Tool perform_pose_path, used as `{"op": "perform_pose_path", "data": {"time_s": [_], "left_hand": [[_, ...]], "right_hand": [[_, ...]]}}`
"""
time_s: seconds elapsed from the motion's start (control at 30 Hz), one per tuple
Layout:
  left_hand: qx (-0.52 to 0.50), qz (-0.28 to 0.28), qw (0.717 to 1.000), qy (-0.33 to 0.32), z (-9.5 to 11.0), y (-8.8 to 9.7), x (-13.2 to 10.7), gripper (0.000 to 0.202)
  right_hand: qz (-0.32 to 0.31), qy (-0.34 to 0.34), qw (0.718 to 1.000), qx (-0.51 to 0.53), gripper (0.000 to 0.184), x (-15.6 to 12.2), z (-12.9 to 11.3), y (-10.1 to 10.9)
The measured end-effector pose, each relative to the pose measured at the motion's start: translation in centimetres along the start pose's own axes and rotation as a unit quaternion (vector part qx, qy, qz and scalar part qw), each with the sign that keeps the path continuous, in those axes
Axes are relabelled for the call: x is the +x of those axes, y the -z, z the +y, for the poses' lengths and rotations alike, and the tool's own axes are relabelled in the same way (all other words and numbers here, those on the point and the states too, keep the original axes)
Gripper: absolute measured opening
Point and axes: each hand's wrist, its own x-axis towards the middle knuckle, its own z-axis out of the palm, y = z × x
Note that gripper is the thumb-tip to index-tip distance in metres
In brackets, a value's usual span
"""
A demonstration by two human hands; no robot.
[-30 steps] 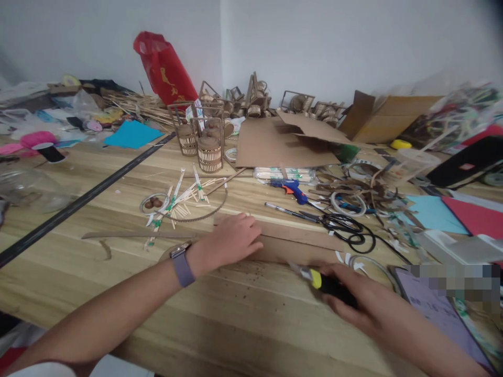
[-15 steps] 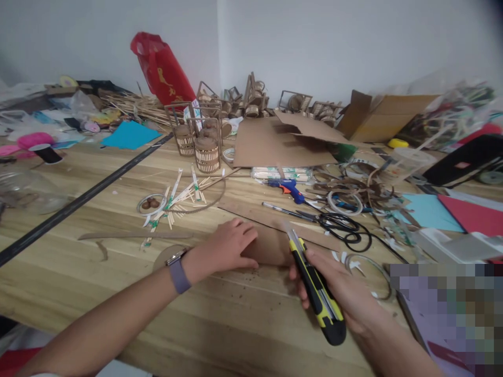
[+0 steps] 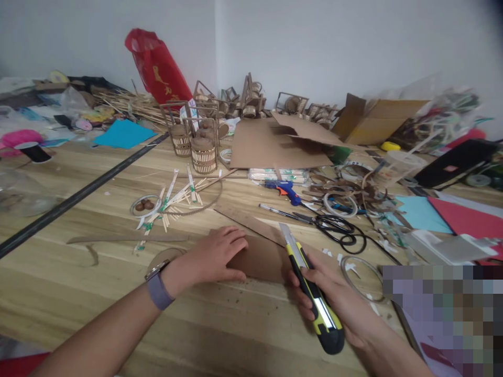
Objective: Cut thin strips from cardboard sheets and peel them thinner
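Note:
My left hand [image 3: 216,256], with a watch on its wrist, lies on a brown cardboard piece [image 3: 261,256] on the wooden table. Its fingers are spread and press on the left part of the cardboard. In my right hand [image 3: 330,293] is a yellow and black utility knife [image 3: 314,290], blade out and pointing up and away. The blade tip is over or close to the cardboard's far edge; I cannot tell whether it touches. A narrow cardboard strip [image 3: 251,222] lies along that far edge. Partly under my left wrist sits a round cardboard disc [image 3: 167,256].
Beyond the cardboard lie a pen [image 3: 275,210], a blue glue gun [image 3: 288,192] and a coiled black cable [image 3: 346,230]. Small sticks [image 3: 176,201] and a tape ring [image 3: 145,206] holding brown balls are at left. Bamboo-look baskets [image 3: 204,154] and cardboard sheets [image 3: 271,144] stand behind.
My left hand and the cardboard have come a little nearer to me and to the left. The knife stays in my right hand, its blade now seen more sharply. The view has shifted slightly.

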Motion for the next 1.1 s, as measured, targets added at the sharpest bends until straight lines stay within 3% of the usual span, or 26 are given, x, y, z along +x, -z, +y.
{"op": "perform_pose_path", "data": {"time_s": [0.3,0.47,0.63,0.77,0.9,1.0,1.1], "left_hand": [[-0.004,0.006,1.000,-0.001,0.0,-0.6,-0.3,0.057],[-0.026,-0.004,1.000,0.009,0.2,-0.7,-0.2,0.056],[-0.060,-0.028,0.997,0.025,0.3,-0.9,0.1,0.078],[-0.091,-0.039,0.994,0.034,0.1,-0.6,0.3,0.085],[-0.100,-0.054,0.993,0.035,-0.1,0.0,0.2,0.081],[-0.078,-0.053,0.995,0.028,-0.1,0.2,0.0,0.063],[-0.051,-0.035,0.998,0.018,-0.2,0.1,-0.1,0.050]], "right_hand": [[-0.083,-0.031,0.995,0.049,0.034,-0.8,0.1,1.1],[-0.016,-0.009,1.000,-0.007,0.047,-1.0,-0.7,1.9],[0.061,0.026,0.985,-0.160,0.047,-0.7,-0.8,4.2],[0.095,0.049,0.977,-0.186,0.064,-0.2,-0.9,6.1],[0.157,0.082,0.976,-0.127,0.060,0.1,-1.4,6.2],[0.190,0.086,0.978,-0.017,0.048,0.0,-1.8,4.7],[0.213,0.059,0.969,0.111,0.058,-0.2,-2.0,2.6]]}}
